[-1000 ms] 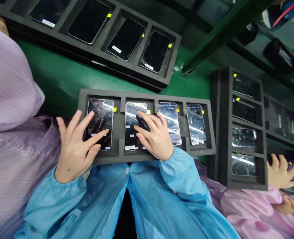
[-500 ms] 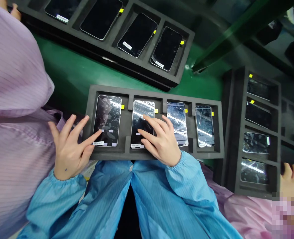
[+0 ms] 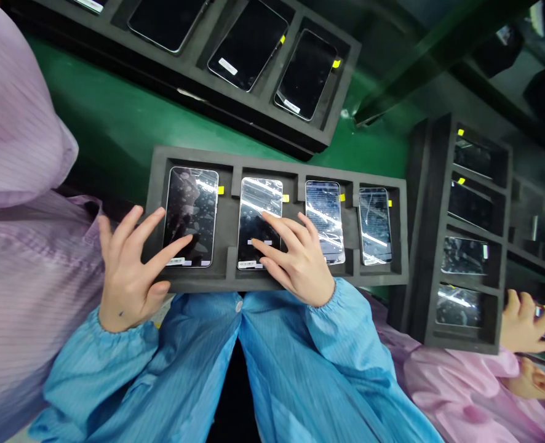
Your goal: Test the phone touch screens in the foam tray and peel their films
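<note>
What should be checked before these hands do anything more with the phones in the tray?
1. All four slots of the foam tray filled: ok.
2. Left hand open, a fingertip on the first phone: ok.
3. Right hand open, fingers on the second phone: ok.
4. Film flat on the third phone: cannot tell, glare.
5. Co-worker's hand apart from the tray: ok.

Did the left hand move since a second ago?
Yes. Against the dark grey foam tray, the left hand slid a little left: its fingers have left the glossy black leftmost phone, and only the thumb tip lies on it.
</note>
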Motion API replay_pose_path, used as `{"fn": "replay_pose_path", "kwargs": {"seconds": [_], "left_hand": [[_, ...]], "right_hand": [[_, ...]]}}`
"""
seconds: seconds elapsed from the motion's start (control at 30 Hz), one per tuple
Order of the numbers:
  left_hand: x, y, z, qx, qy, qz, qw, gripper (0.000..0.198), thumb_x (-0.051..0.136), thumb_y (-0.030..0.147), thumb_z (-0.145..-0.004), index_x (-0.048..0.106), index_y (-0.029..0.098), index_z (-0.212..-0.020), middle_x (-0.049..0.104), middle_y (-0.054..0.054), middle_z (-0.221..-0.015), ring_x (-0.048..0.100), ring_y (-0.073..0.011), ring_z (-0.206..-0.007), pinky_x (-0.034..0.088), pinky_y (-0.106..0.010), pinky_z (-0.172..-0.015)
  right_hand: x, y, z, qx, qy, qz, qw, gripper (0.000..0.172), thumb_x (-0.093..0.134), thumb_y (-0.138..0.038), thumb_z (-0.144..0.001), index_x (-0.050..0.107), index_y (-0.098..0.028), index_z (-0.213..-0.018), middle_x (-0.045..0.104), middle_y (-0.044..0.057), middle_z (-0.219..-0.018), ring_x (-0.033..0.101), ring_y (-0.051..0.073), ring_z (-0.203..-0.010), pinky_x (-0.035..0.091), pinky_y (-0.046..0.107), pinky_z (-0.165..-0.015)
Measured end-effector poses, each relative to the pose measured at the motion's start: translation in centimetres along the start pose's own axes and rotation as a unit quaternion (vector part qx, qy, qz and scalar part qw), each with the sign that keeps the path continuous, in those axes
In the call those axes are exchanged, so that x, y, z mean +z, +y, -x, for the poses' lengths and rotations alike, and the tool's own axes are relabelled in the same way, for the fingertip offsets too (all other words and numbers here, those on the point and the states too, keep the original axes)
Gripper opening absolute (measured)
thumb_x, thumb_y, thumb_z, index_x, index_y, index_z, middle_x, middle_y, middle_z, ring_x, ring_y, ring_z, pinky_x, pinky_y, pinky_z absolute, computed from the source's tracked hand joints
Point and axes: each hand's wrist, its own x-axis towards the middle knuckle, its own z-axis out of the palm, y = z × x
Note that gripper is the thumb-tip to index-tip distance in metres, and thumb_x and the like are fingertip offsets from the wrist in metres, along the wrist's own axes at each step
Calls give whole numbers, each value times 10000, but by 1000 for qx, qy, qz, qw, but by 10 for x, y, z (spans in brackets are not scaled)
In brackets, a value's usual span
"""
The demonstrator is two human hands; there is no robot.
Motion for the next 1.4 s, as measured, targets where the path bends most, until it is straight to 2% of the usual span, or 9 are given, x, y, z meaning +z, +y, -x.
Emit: {"fn": "replay_pose_path", "kwargs": {"seconds": [0.1,0.3,0.53,0.67,0.83,1.1,1.27,1.4], "left_hand": [[-2,0,2,12,5,-4,1000,554,167,627,-976,496,463,-1391,310,66,-1628,255,-287,-1512,19,-627,-1253],[-2,1,3,35,-7,1,999,546,182,611,-980,518,448,-1378,321,51,-1624,267,-302,-1508,32,-651,-1245],[-6,-3,4,82,29,-14,996,575,199,610,-971,552,400,-1373,386,12,-1595,327,-303,-1480,83,-631,-1250],[-9,-10,12,75,53,-27,995,569,221,604,-962,602,391,-1328,445,5,-1558,364,-301,-1456,120,-619,-1244],[-9,-11,14,95,67,-33,993,571,233,584,-968,635,355,-1302,477,-22,-1536,374,-277,-1451,141,-563,-1254],[-10,-11,18,112,69,-33,991,572,232,570,-973,637,340,-1305,484,-37,-1531,374,-276,-1449,173,-573,-1241],[-8,-7,19,116,25,-39,992,571,255,623,-949,569,387,-1364,419,-6,-1576,332,-283,-1476,151,-586,-1249],[-5,-3,15,135,-28,-49,989,591,263,655,-942,509,394,-1412,331,-12,-1624,275,-301,-1506,124,-616,-1244]], "right_hand": [[-1,1,1,0,-20,-4,1000,301,477,-353,-1013,721,-256,-1161,517,116,-1500,516,249,-1286,301,532,-1159],[-9,6,11,17,34,-10,999,300,467,-279,-1004,758,-239,-1065,566,111,-1449,536,241,-1249,314,524,-1161],[-9,8,18,33,32,2,999,289,487,-235,-976,771,-237,-1030,572,92,-1448,553,252,-1236,323,527,-1163],[-13,9,27,12,44,-14,999,310,471,-238,-969,780,-243,-982,606,81,-1411,571,243,-1212,336,527,-1160],[-14,10,34,-32,25,-31,999,294,480,-233,-943,774,-244,-948,630,87,-1385,573,215,-1217,350,505,-1146],[-6,3,26,-70,30,-40,996,283,476,-242,-944,757,-219,-971,640,81,-1378,577,214,-1198,341,479,-1149],[1,-2,18,-84,6,-50,995,283,469,-255,-964,750,-215,-972,615,84,-1410,577,214,-1201,354,469,-1134],[0,-2,17,-80,21,-54,995,277,477,-238,-957,749,-202,-986,618,89,-1404,567,226,-1193,369,468,-1130]]}}
